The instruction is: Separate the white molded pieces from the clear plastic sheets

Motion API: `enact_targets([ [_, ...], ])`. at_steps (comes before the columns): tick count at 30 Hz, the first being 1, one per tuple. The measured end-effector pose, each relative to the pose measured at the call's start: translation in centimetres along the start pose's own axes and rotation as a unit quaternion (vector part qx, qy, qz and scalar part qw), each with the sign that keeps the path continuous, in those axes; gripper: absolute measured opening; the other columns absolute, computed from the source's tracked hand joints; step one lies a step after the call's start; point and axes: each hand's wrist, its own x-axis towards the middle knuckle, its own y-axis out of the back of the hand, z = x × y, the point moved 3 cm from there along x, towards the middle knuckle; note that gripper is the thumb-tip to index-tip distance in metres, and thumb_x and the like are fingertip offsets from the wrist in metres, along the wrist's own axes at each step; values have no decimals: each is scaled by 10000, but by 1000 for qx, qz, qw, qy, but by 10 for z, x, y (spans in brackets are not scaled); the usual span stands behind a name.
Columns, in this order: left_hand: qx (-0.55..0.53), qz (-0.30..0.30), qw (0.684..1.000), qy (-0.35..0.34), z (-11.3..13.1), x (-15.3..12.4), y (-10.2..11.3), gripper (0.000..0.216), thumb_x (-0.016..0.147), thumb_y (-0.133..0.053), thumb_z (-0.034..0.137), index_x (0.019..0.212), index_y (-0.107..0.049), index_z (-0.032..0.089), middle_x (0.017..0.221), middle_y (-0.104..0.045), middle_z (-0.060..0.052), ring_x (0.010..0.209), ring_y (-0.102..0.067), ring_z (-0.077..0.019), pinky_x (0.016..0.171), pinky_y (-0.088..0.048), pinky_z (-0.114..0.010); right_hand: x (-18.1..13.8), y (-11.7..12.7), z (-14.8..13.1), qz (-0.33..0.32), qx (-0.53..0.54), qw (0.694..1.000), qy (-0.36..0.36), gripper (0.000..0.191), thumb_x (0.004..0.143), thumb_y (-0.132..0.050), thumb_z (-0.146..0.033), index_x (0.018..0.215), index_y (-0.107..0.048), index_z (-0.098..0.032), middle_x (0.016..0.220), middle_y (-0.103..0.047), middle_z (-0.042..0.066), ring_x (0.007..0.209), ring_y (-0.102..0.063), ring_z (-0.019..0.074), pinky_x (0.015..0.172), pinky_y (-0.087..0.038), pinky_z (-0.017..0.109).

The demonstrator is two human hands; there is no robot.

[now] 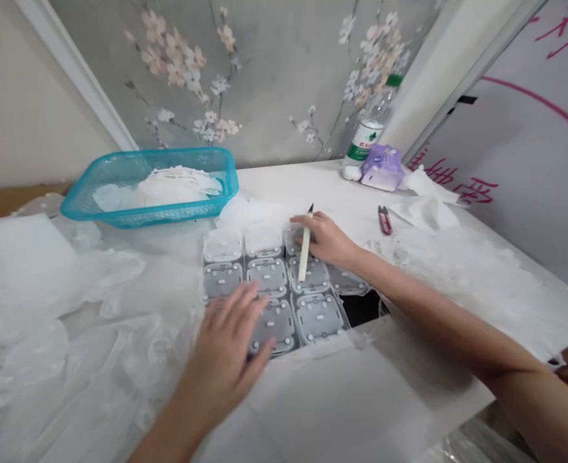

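A sheet of translucent rounded-square pieces (pixel 319 316), with small white dots and slots on them, lies over a dark surface. My left hand (pixel 226 344) rests over the left part of these pieces, its fingers spread and nothing in it. At the back rows, my right hand (pixel 329 238) holds a pale pen-like tool (pixel 305 254) with a dark pointed tip that points up and away. Its fingertips are close to the back pieces; whether they touch them I cannot tell. Beside the front right piece, a black patch (pixel 361 308) shows through a gap.
A blue plastic basket (pixel 149 215) with thin white pieces stands at the back left. Crumpled translucent film (pixel 134 366) covers the left side. Toward the back right are a water bottle (pixel 363 141), a purple wipes pack (pixel 383 167), small thread snips (pixel 385 220) and white tissue (pixel 428 202).
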Motion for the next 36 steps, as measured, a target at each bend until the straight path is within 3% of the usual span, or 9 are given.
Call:
enact_targets([
  [4,-6,-94,983,-158,24,-1,-10,536,918,-386,394,1414,-263,233,1455,-345,-14,1316,-336,-190,1085,-254,-373,9,3,-2,12,16,1000,14,223,687,-456,-47,827,-591,-155,772,-578,65,773,-522,190,700,-418,288],
  [11,21,-60,995,-74,15,4,-13,476,923,-374,410,1371,-364,248,1418,-405,-22,1280,-403,-201,1084,-248,-412,49,3,2,92,34,995,9,184,664,-442,-29,730,-533,-175,726,-529,50,794,-485,194,681,-392,286],
  [14,28,-45,997,-49,11,3,-13,478,914,-382,427,1355,-393,243,1412,-413,-61,1278,-404,-238,1077,-234,-469,51,11,-10,146,67,987,-2,12,750,-543,-173,761,-542,-176,788,-574,47,791,-492,180,686,-394,291],
  [16,32,-56,996,-68,10,2,-14,496,909,-383,448,1378,-347,293,1439,-365,-76,1302,-364,-270,1059,-227,-522,37,19,-23,174,144,974,-29,165,788,-581,-335,778,-571,-171,747,-588,25,684,-486,142,648,-397,278],
  [21,45,-76,989,-121,11,-1,-15,551,876,-401,525,1394,-273,388,1457,-311,-137,1328,-266,-382,970,-251,-641,-36,26,-53,22,294,947,-127,546,948,-196,-472,1076,-632,-170,452,-393,-44,432,-383,104,495,-360,253],
  [26,31,-81,987,-135,10,-2,-16,552,855,-421,550,1376,-294,419,1451,-325,-131,1319,-273,-398,959,-248,-661,-95,13,-68,-9,321,935,-148,277,925,-361,-381,961,-559,-191,553,-436,-33,496,-432,110,486,-363,238],
  [28,21,-77,988,-134,10,-2,-17,562,848,-437,550,1375,-289,426,1473,-286,-111,1327,-257,-393,978,-223,-660,-104,10,-71,27,315,936,-156,155,888,-452,-346,824,-465,-206,557,-413,-53,460,-370,88,453,-315,224],
  [30,19,-77,988,-132,9,-2,-18,561,844,-446,546,1371,-292,432,1481,-270,-102,1335,-238,-390,986,-202,-665,-106,8,-75,42,292,945,-141,247,853,-503,-326,685,-365,-210,542,-368,-63,456,-326,74,445,-284,215],
  [36,13,-82,987,-138,9,-1,-20,576,828,-439,585,1366,-304,432,1484,-260,-110,1337,-221,-404,970,-203,-680,-100,2,-81,-53,282,956,-57,352,888,-384,-348,592,-256,-206,524,-277,-55,463,-284,71,453,-252,224],
])
